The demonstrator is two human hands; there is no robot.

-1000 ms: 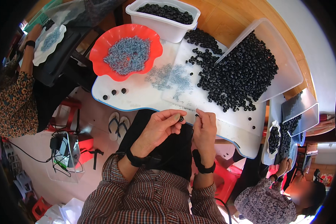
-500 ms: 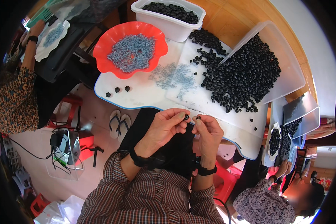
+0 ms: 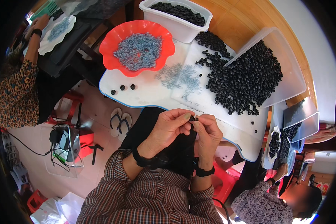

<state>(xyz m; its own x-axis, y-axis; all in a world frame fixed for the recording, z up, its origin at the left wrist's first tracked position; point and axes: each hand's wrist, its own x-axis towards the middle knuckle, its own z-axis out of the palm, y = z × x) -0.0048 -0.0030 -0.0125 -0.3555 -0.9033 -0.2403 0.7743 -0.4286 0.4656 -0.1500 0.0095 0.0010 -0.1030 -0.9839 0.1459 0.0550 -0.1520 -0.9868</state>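
Above my lap, at the table's front edge, both hands are pinched fingertip to fingertip. My left hand (image 3: 167, 128) grips a small black ring-shaped piece (image 3: 192, 118) between thumb and forefinger. In my right hand (image 3: 208, 131) is another small black piece (image 3: 196, 119), mostly covered by the fingers; the two pieces meet end to end. Beyond them, a heap of black ring-shaped pieces (image 3: 246, 74) spills from a tipped clear bin (image 3: 287, 80). Tiny clear bluish parts (image 3: 181, 76) lie scattered on the white table (image 3: 145, 95); more fill a red scalloped bowl (image 3: 168, 46).
A white tub (image 3: 177, 28) of black pieces stands at the back. Three black pieces (image 3: 123, 87) sit apart at the table's left. Co-workers sit at the left (image 3: 16, 93) and lower right (image 3: 263, 201). A clear box with cables (image 3: 65, 149) and sandals (image 3: 120, 124) are on the floor.
My hands have come together, so the two black pieces that were apart now touch. The whole view has shifted slightly, with the table appearing a little further right.
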